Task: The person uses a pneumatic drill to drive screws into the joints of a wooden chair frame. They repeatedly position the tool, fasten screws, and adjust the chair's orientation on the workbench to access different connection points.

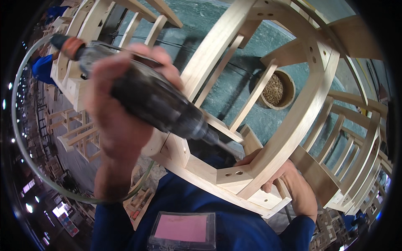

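My left hand [121, 92], slightly blurred, is closed round a dark air screwdriver [155, 98] with an orange collar at its hose end. The long bit slants down to the right, and its tip is at the inner side of a pale wooden chair frame [289, 125]. My right hand [289, 175] is wrapped round the frame's near right corner. Its fingertips show inside the frame close to the bit tip; whether they also pinch a screw is hidden. Beside that corner, a wooden block with two drilled holes [233, 172] joins the rails.
A round tub of small brown screws [274, 90] stands on the green tabletop [226, 96], seen through the frame. A pale air hose [29, 154] loops down the left. More wooden frames stand to the right [343, 138] and far left [77, 138]. People in blue [44, 69] are at the far left.
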Tool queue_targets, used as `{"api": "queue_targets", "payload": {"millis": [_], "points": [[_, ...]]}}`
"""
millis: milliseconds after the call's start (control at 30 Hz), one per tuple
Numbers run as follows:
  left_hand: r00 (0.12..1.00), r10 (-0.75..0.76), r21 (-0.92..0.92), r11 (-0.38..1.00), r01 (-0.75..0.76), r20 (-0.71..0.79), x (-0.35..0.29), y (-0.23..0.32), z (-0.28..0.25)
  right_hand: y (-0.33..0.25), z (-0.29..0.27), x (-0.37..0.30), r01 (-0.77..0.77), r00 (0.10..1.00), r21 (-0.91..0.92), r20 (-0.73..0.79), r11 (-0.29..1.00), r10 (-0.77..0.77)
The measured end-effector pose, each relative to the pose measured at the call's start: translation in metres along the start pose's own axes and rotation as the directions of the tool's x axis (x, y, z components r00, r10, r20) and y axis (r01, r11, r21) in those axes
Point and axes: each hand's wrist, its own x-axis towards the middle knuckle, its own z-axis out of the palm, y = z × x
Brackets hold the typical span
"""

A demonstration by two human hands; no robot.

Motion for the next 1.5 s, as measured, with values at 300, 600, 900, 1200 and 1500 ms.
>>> {"api": "queue_targets", "payload": {"millis": [300, 600, 900, 1200, 1500], "points": [[0.989, 0.082, -0.135, 0.989, -0.065, 0.125, 0.018, 0.022, -0.017, -0.004, -0.003, 0.023, -0.021, 0.977, -0.092, 0.208, 0.996, 0.040], [0.986, 0.155, -0.287, 0.949, -0.133, 0.058, 0.018, 0.035, -0.046, 0.035, -0.038, -0.019, 0.012, 0.667, 0.208, -0.731, 0.978, 0.148], [0.982, 0.115, -0.385, 0.922, -0.050, 0.149, 0.022, 0.052, -0.089, 0.103, -0.063, -0.044, 0.626, 0.367, 0.464, -0.885, 0.627, 0.288], [0.547, 0.268, -0.509, 0.785, 0.353, 0.793, 0.083, 0.038, -0.165, 0.050, -0.043, -0.036, 0.458, 0.473, 0.280, -0.880, 0.844, 0.036], [0.978, 0.177, -0.331, 0.935, -0.132, 0.112, 0.036, 0.042, -0.079, 0.047, -0.028, -0.050, 0.366, 0.072, 0.087, -0.995, 0.927, 0.065]]}}
